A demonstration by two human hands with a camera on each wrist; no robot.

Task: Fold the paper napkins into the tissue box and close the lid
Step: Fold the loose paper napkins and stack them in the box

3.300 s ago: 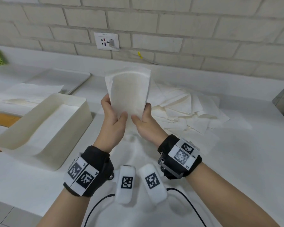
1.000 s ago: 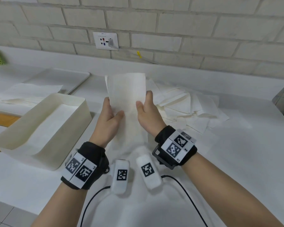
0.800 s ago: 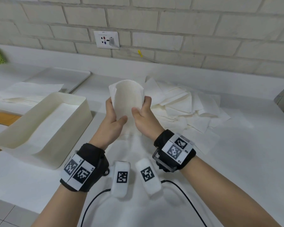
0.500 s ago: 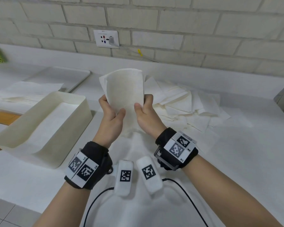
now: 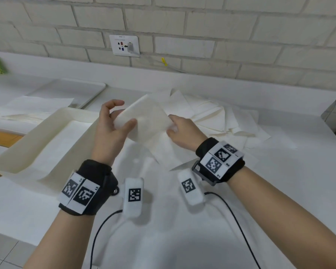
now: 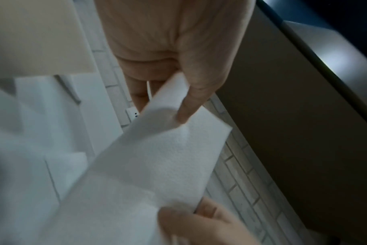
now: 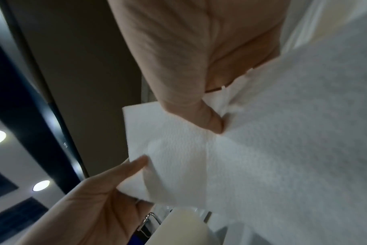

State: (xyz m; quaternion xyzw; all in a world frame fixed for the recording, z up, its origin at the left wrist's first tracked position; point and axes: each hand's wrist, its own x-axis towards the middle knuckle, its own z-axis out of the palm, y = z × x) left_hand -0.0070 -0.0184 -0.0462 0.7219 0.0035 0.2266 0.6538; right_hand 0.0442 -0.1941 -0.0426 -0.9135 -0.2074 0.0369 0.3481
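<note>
The task is somewhere in its middle part, as far as one can judge. Both hands hold one folded white paper napkin [image 5: 145, 121] in the air above the white counter [image 5: 279, 191], just to the right of the open cream plastic tissue box [image 5: 47, 136]. The left hand [image 5: 111, 131] pinches the left edge of the napkin between the thumb and the curled fingers, and the right hand [image 5: 182, 133] grips the right edge; the right wrist view shows its thumb [image 7: 210, 119] pressed on the sheet where a crease runs. The napkin looks already folded, with a soft bend at its left side, so I think the fold of this sheet is nearly complete and it only needs to go into the box. Inside the box a flat white layer [image 5: 66, 144] lies at the bottom, which is probably napkins placed there. Much work is left: a loose heap of unfolded white napkins [image 5: 221, 121] lies on the counter behind the right hand, and another flat stack of white sheets [image 5: 33, 109] rests behind the box. The flat white tray-like piece [image 5: 74, 90] near the wall may be the lid, but I cannot tell this surely; in any case the box has no lid on it yet.
</note>
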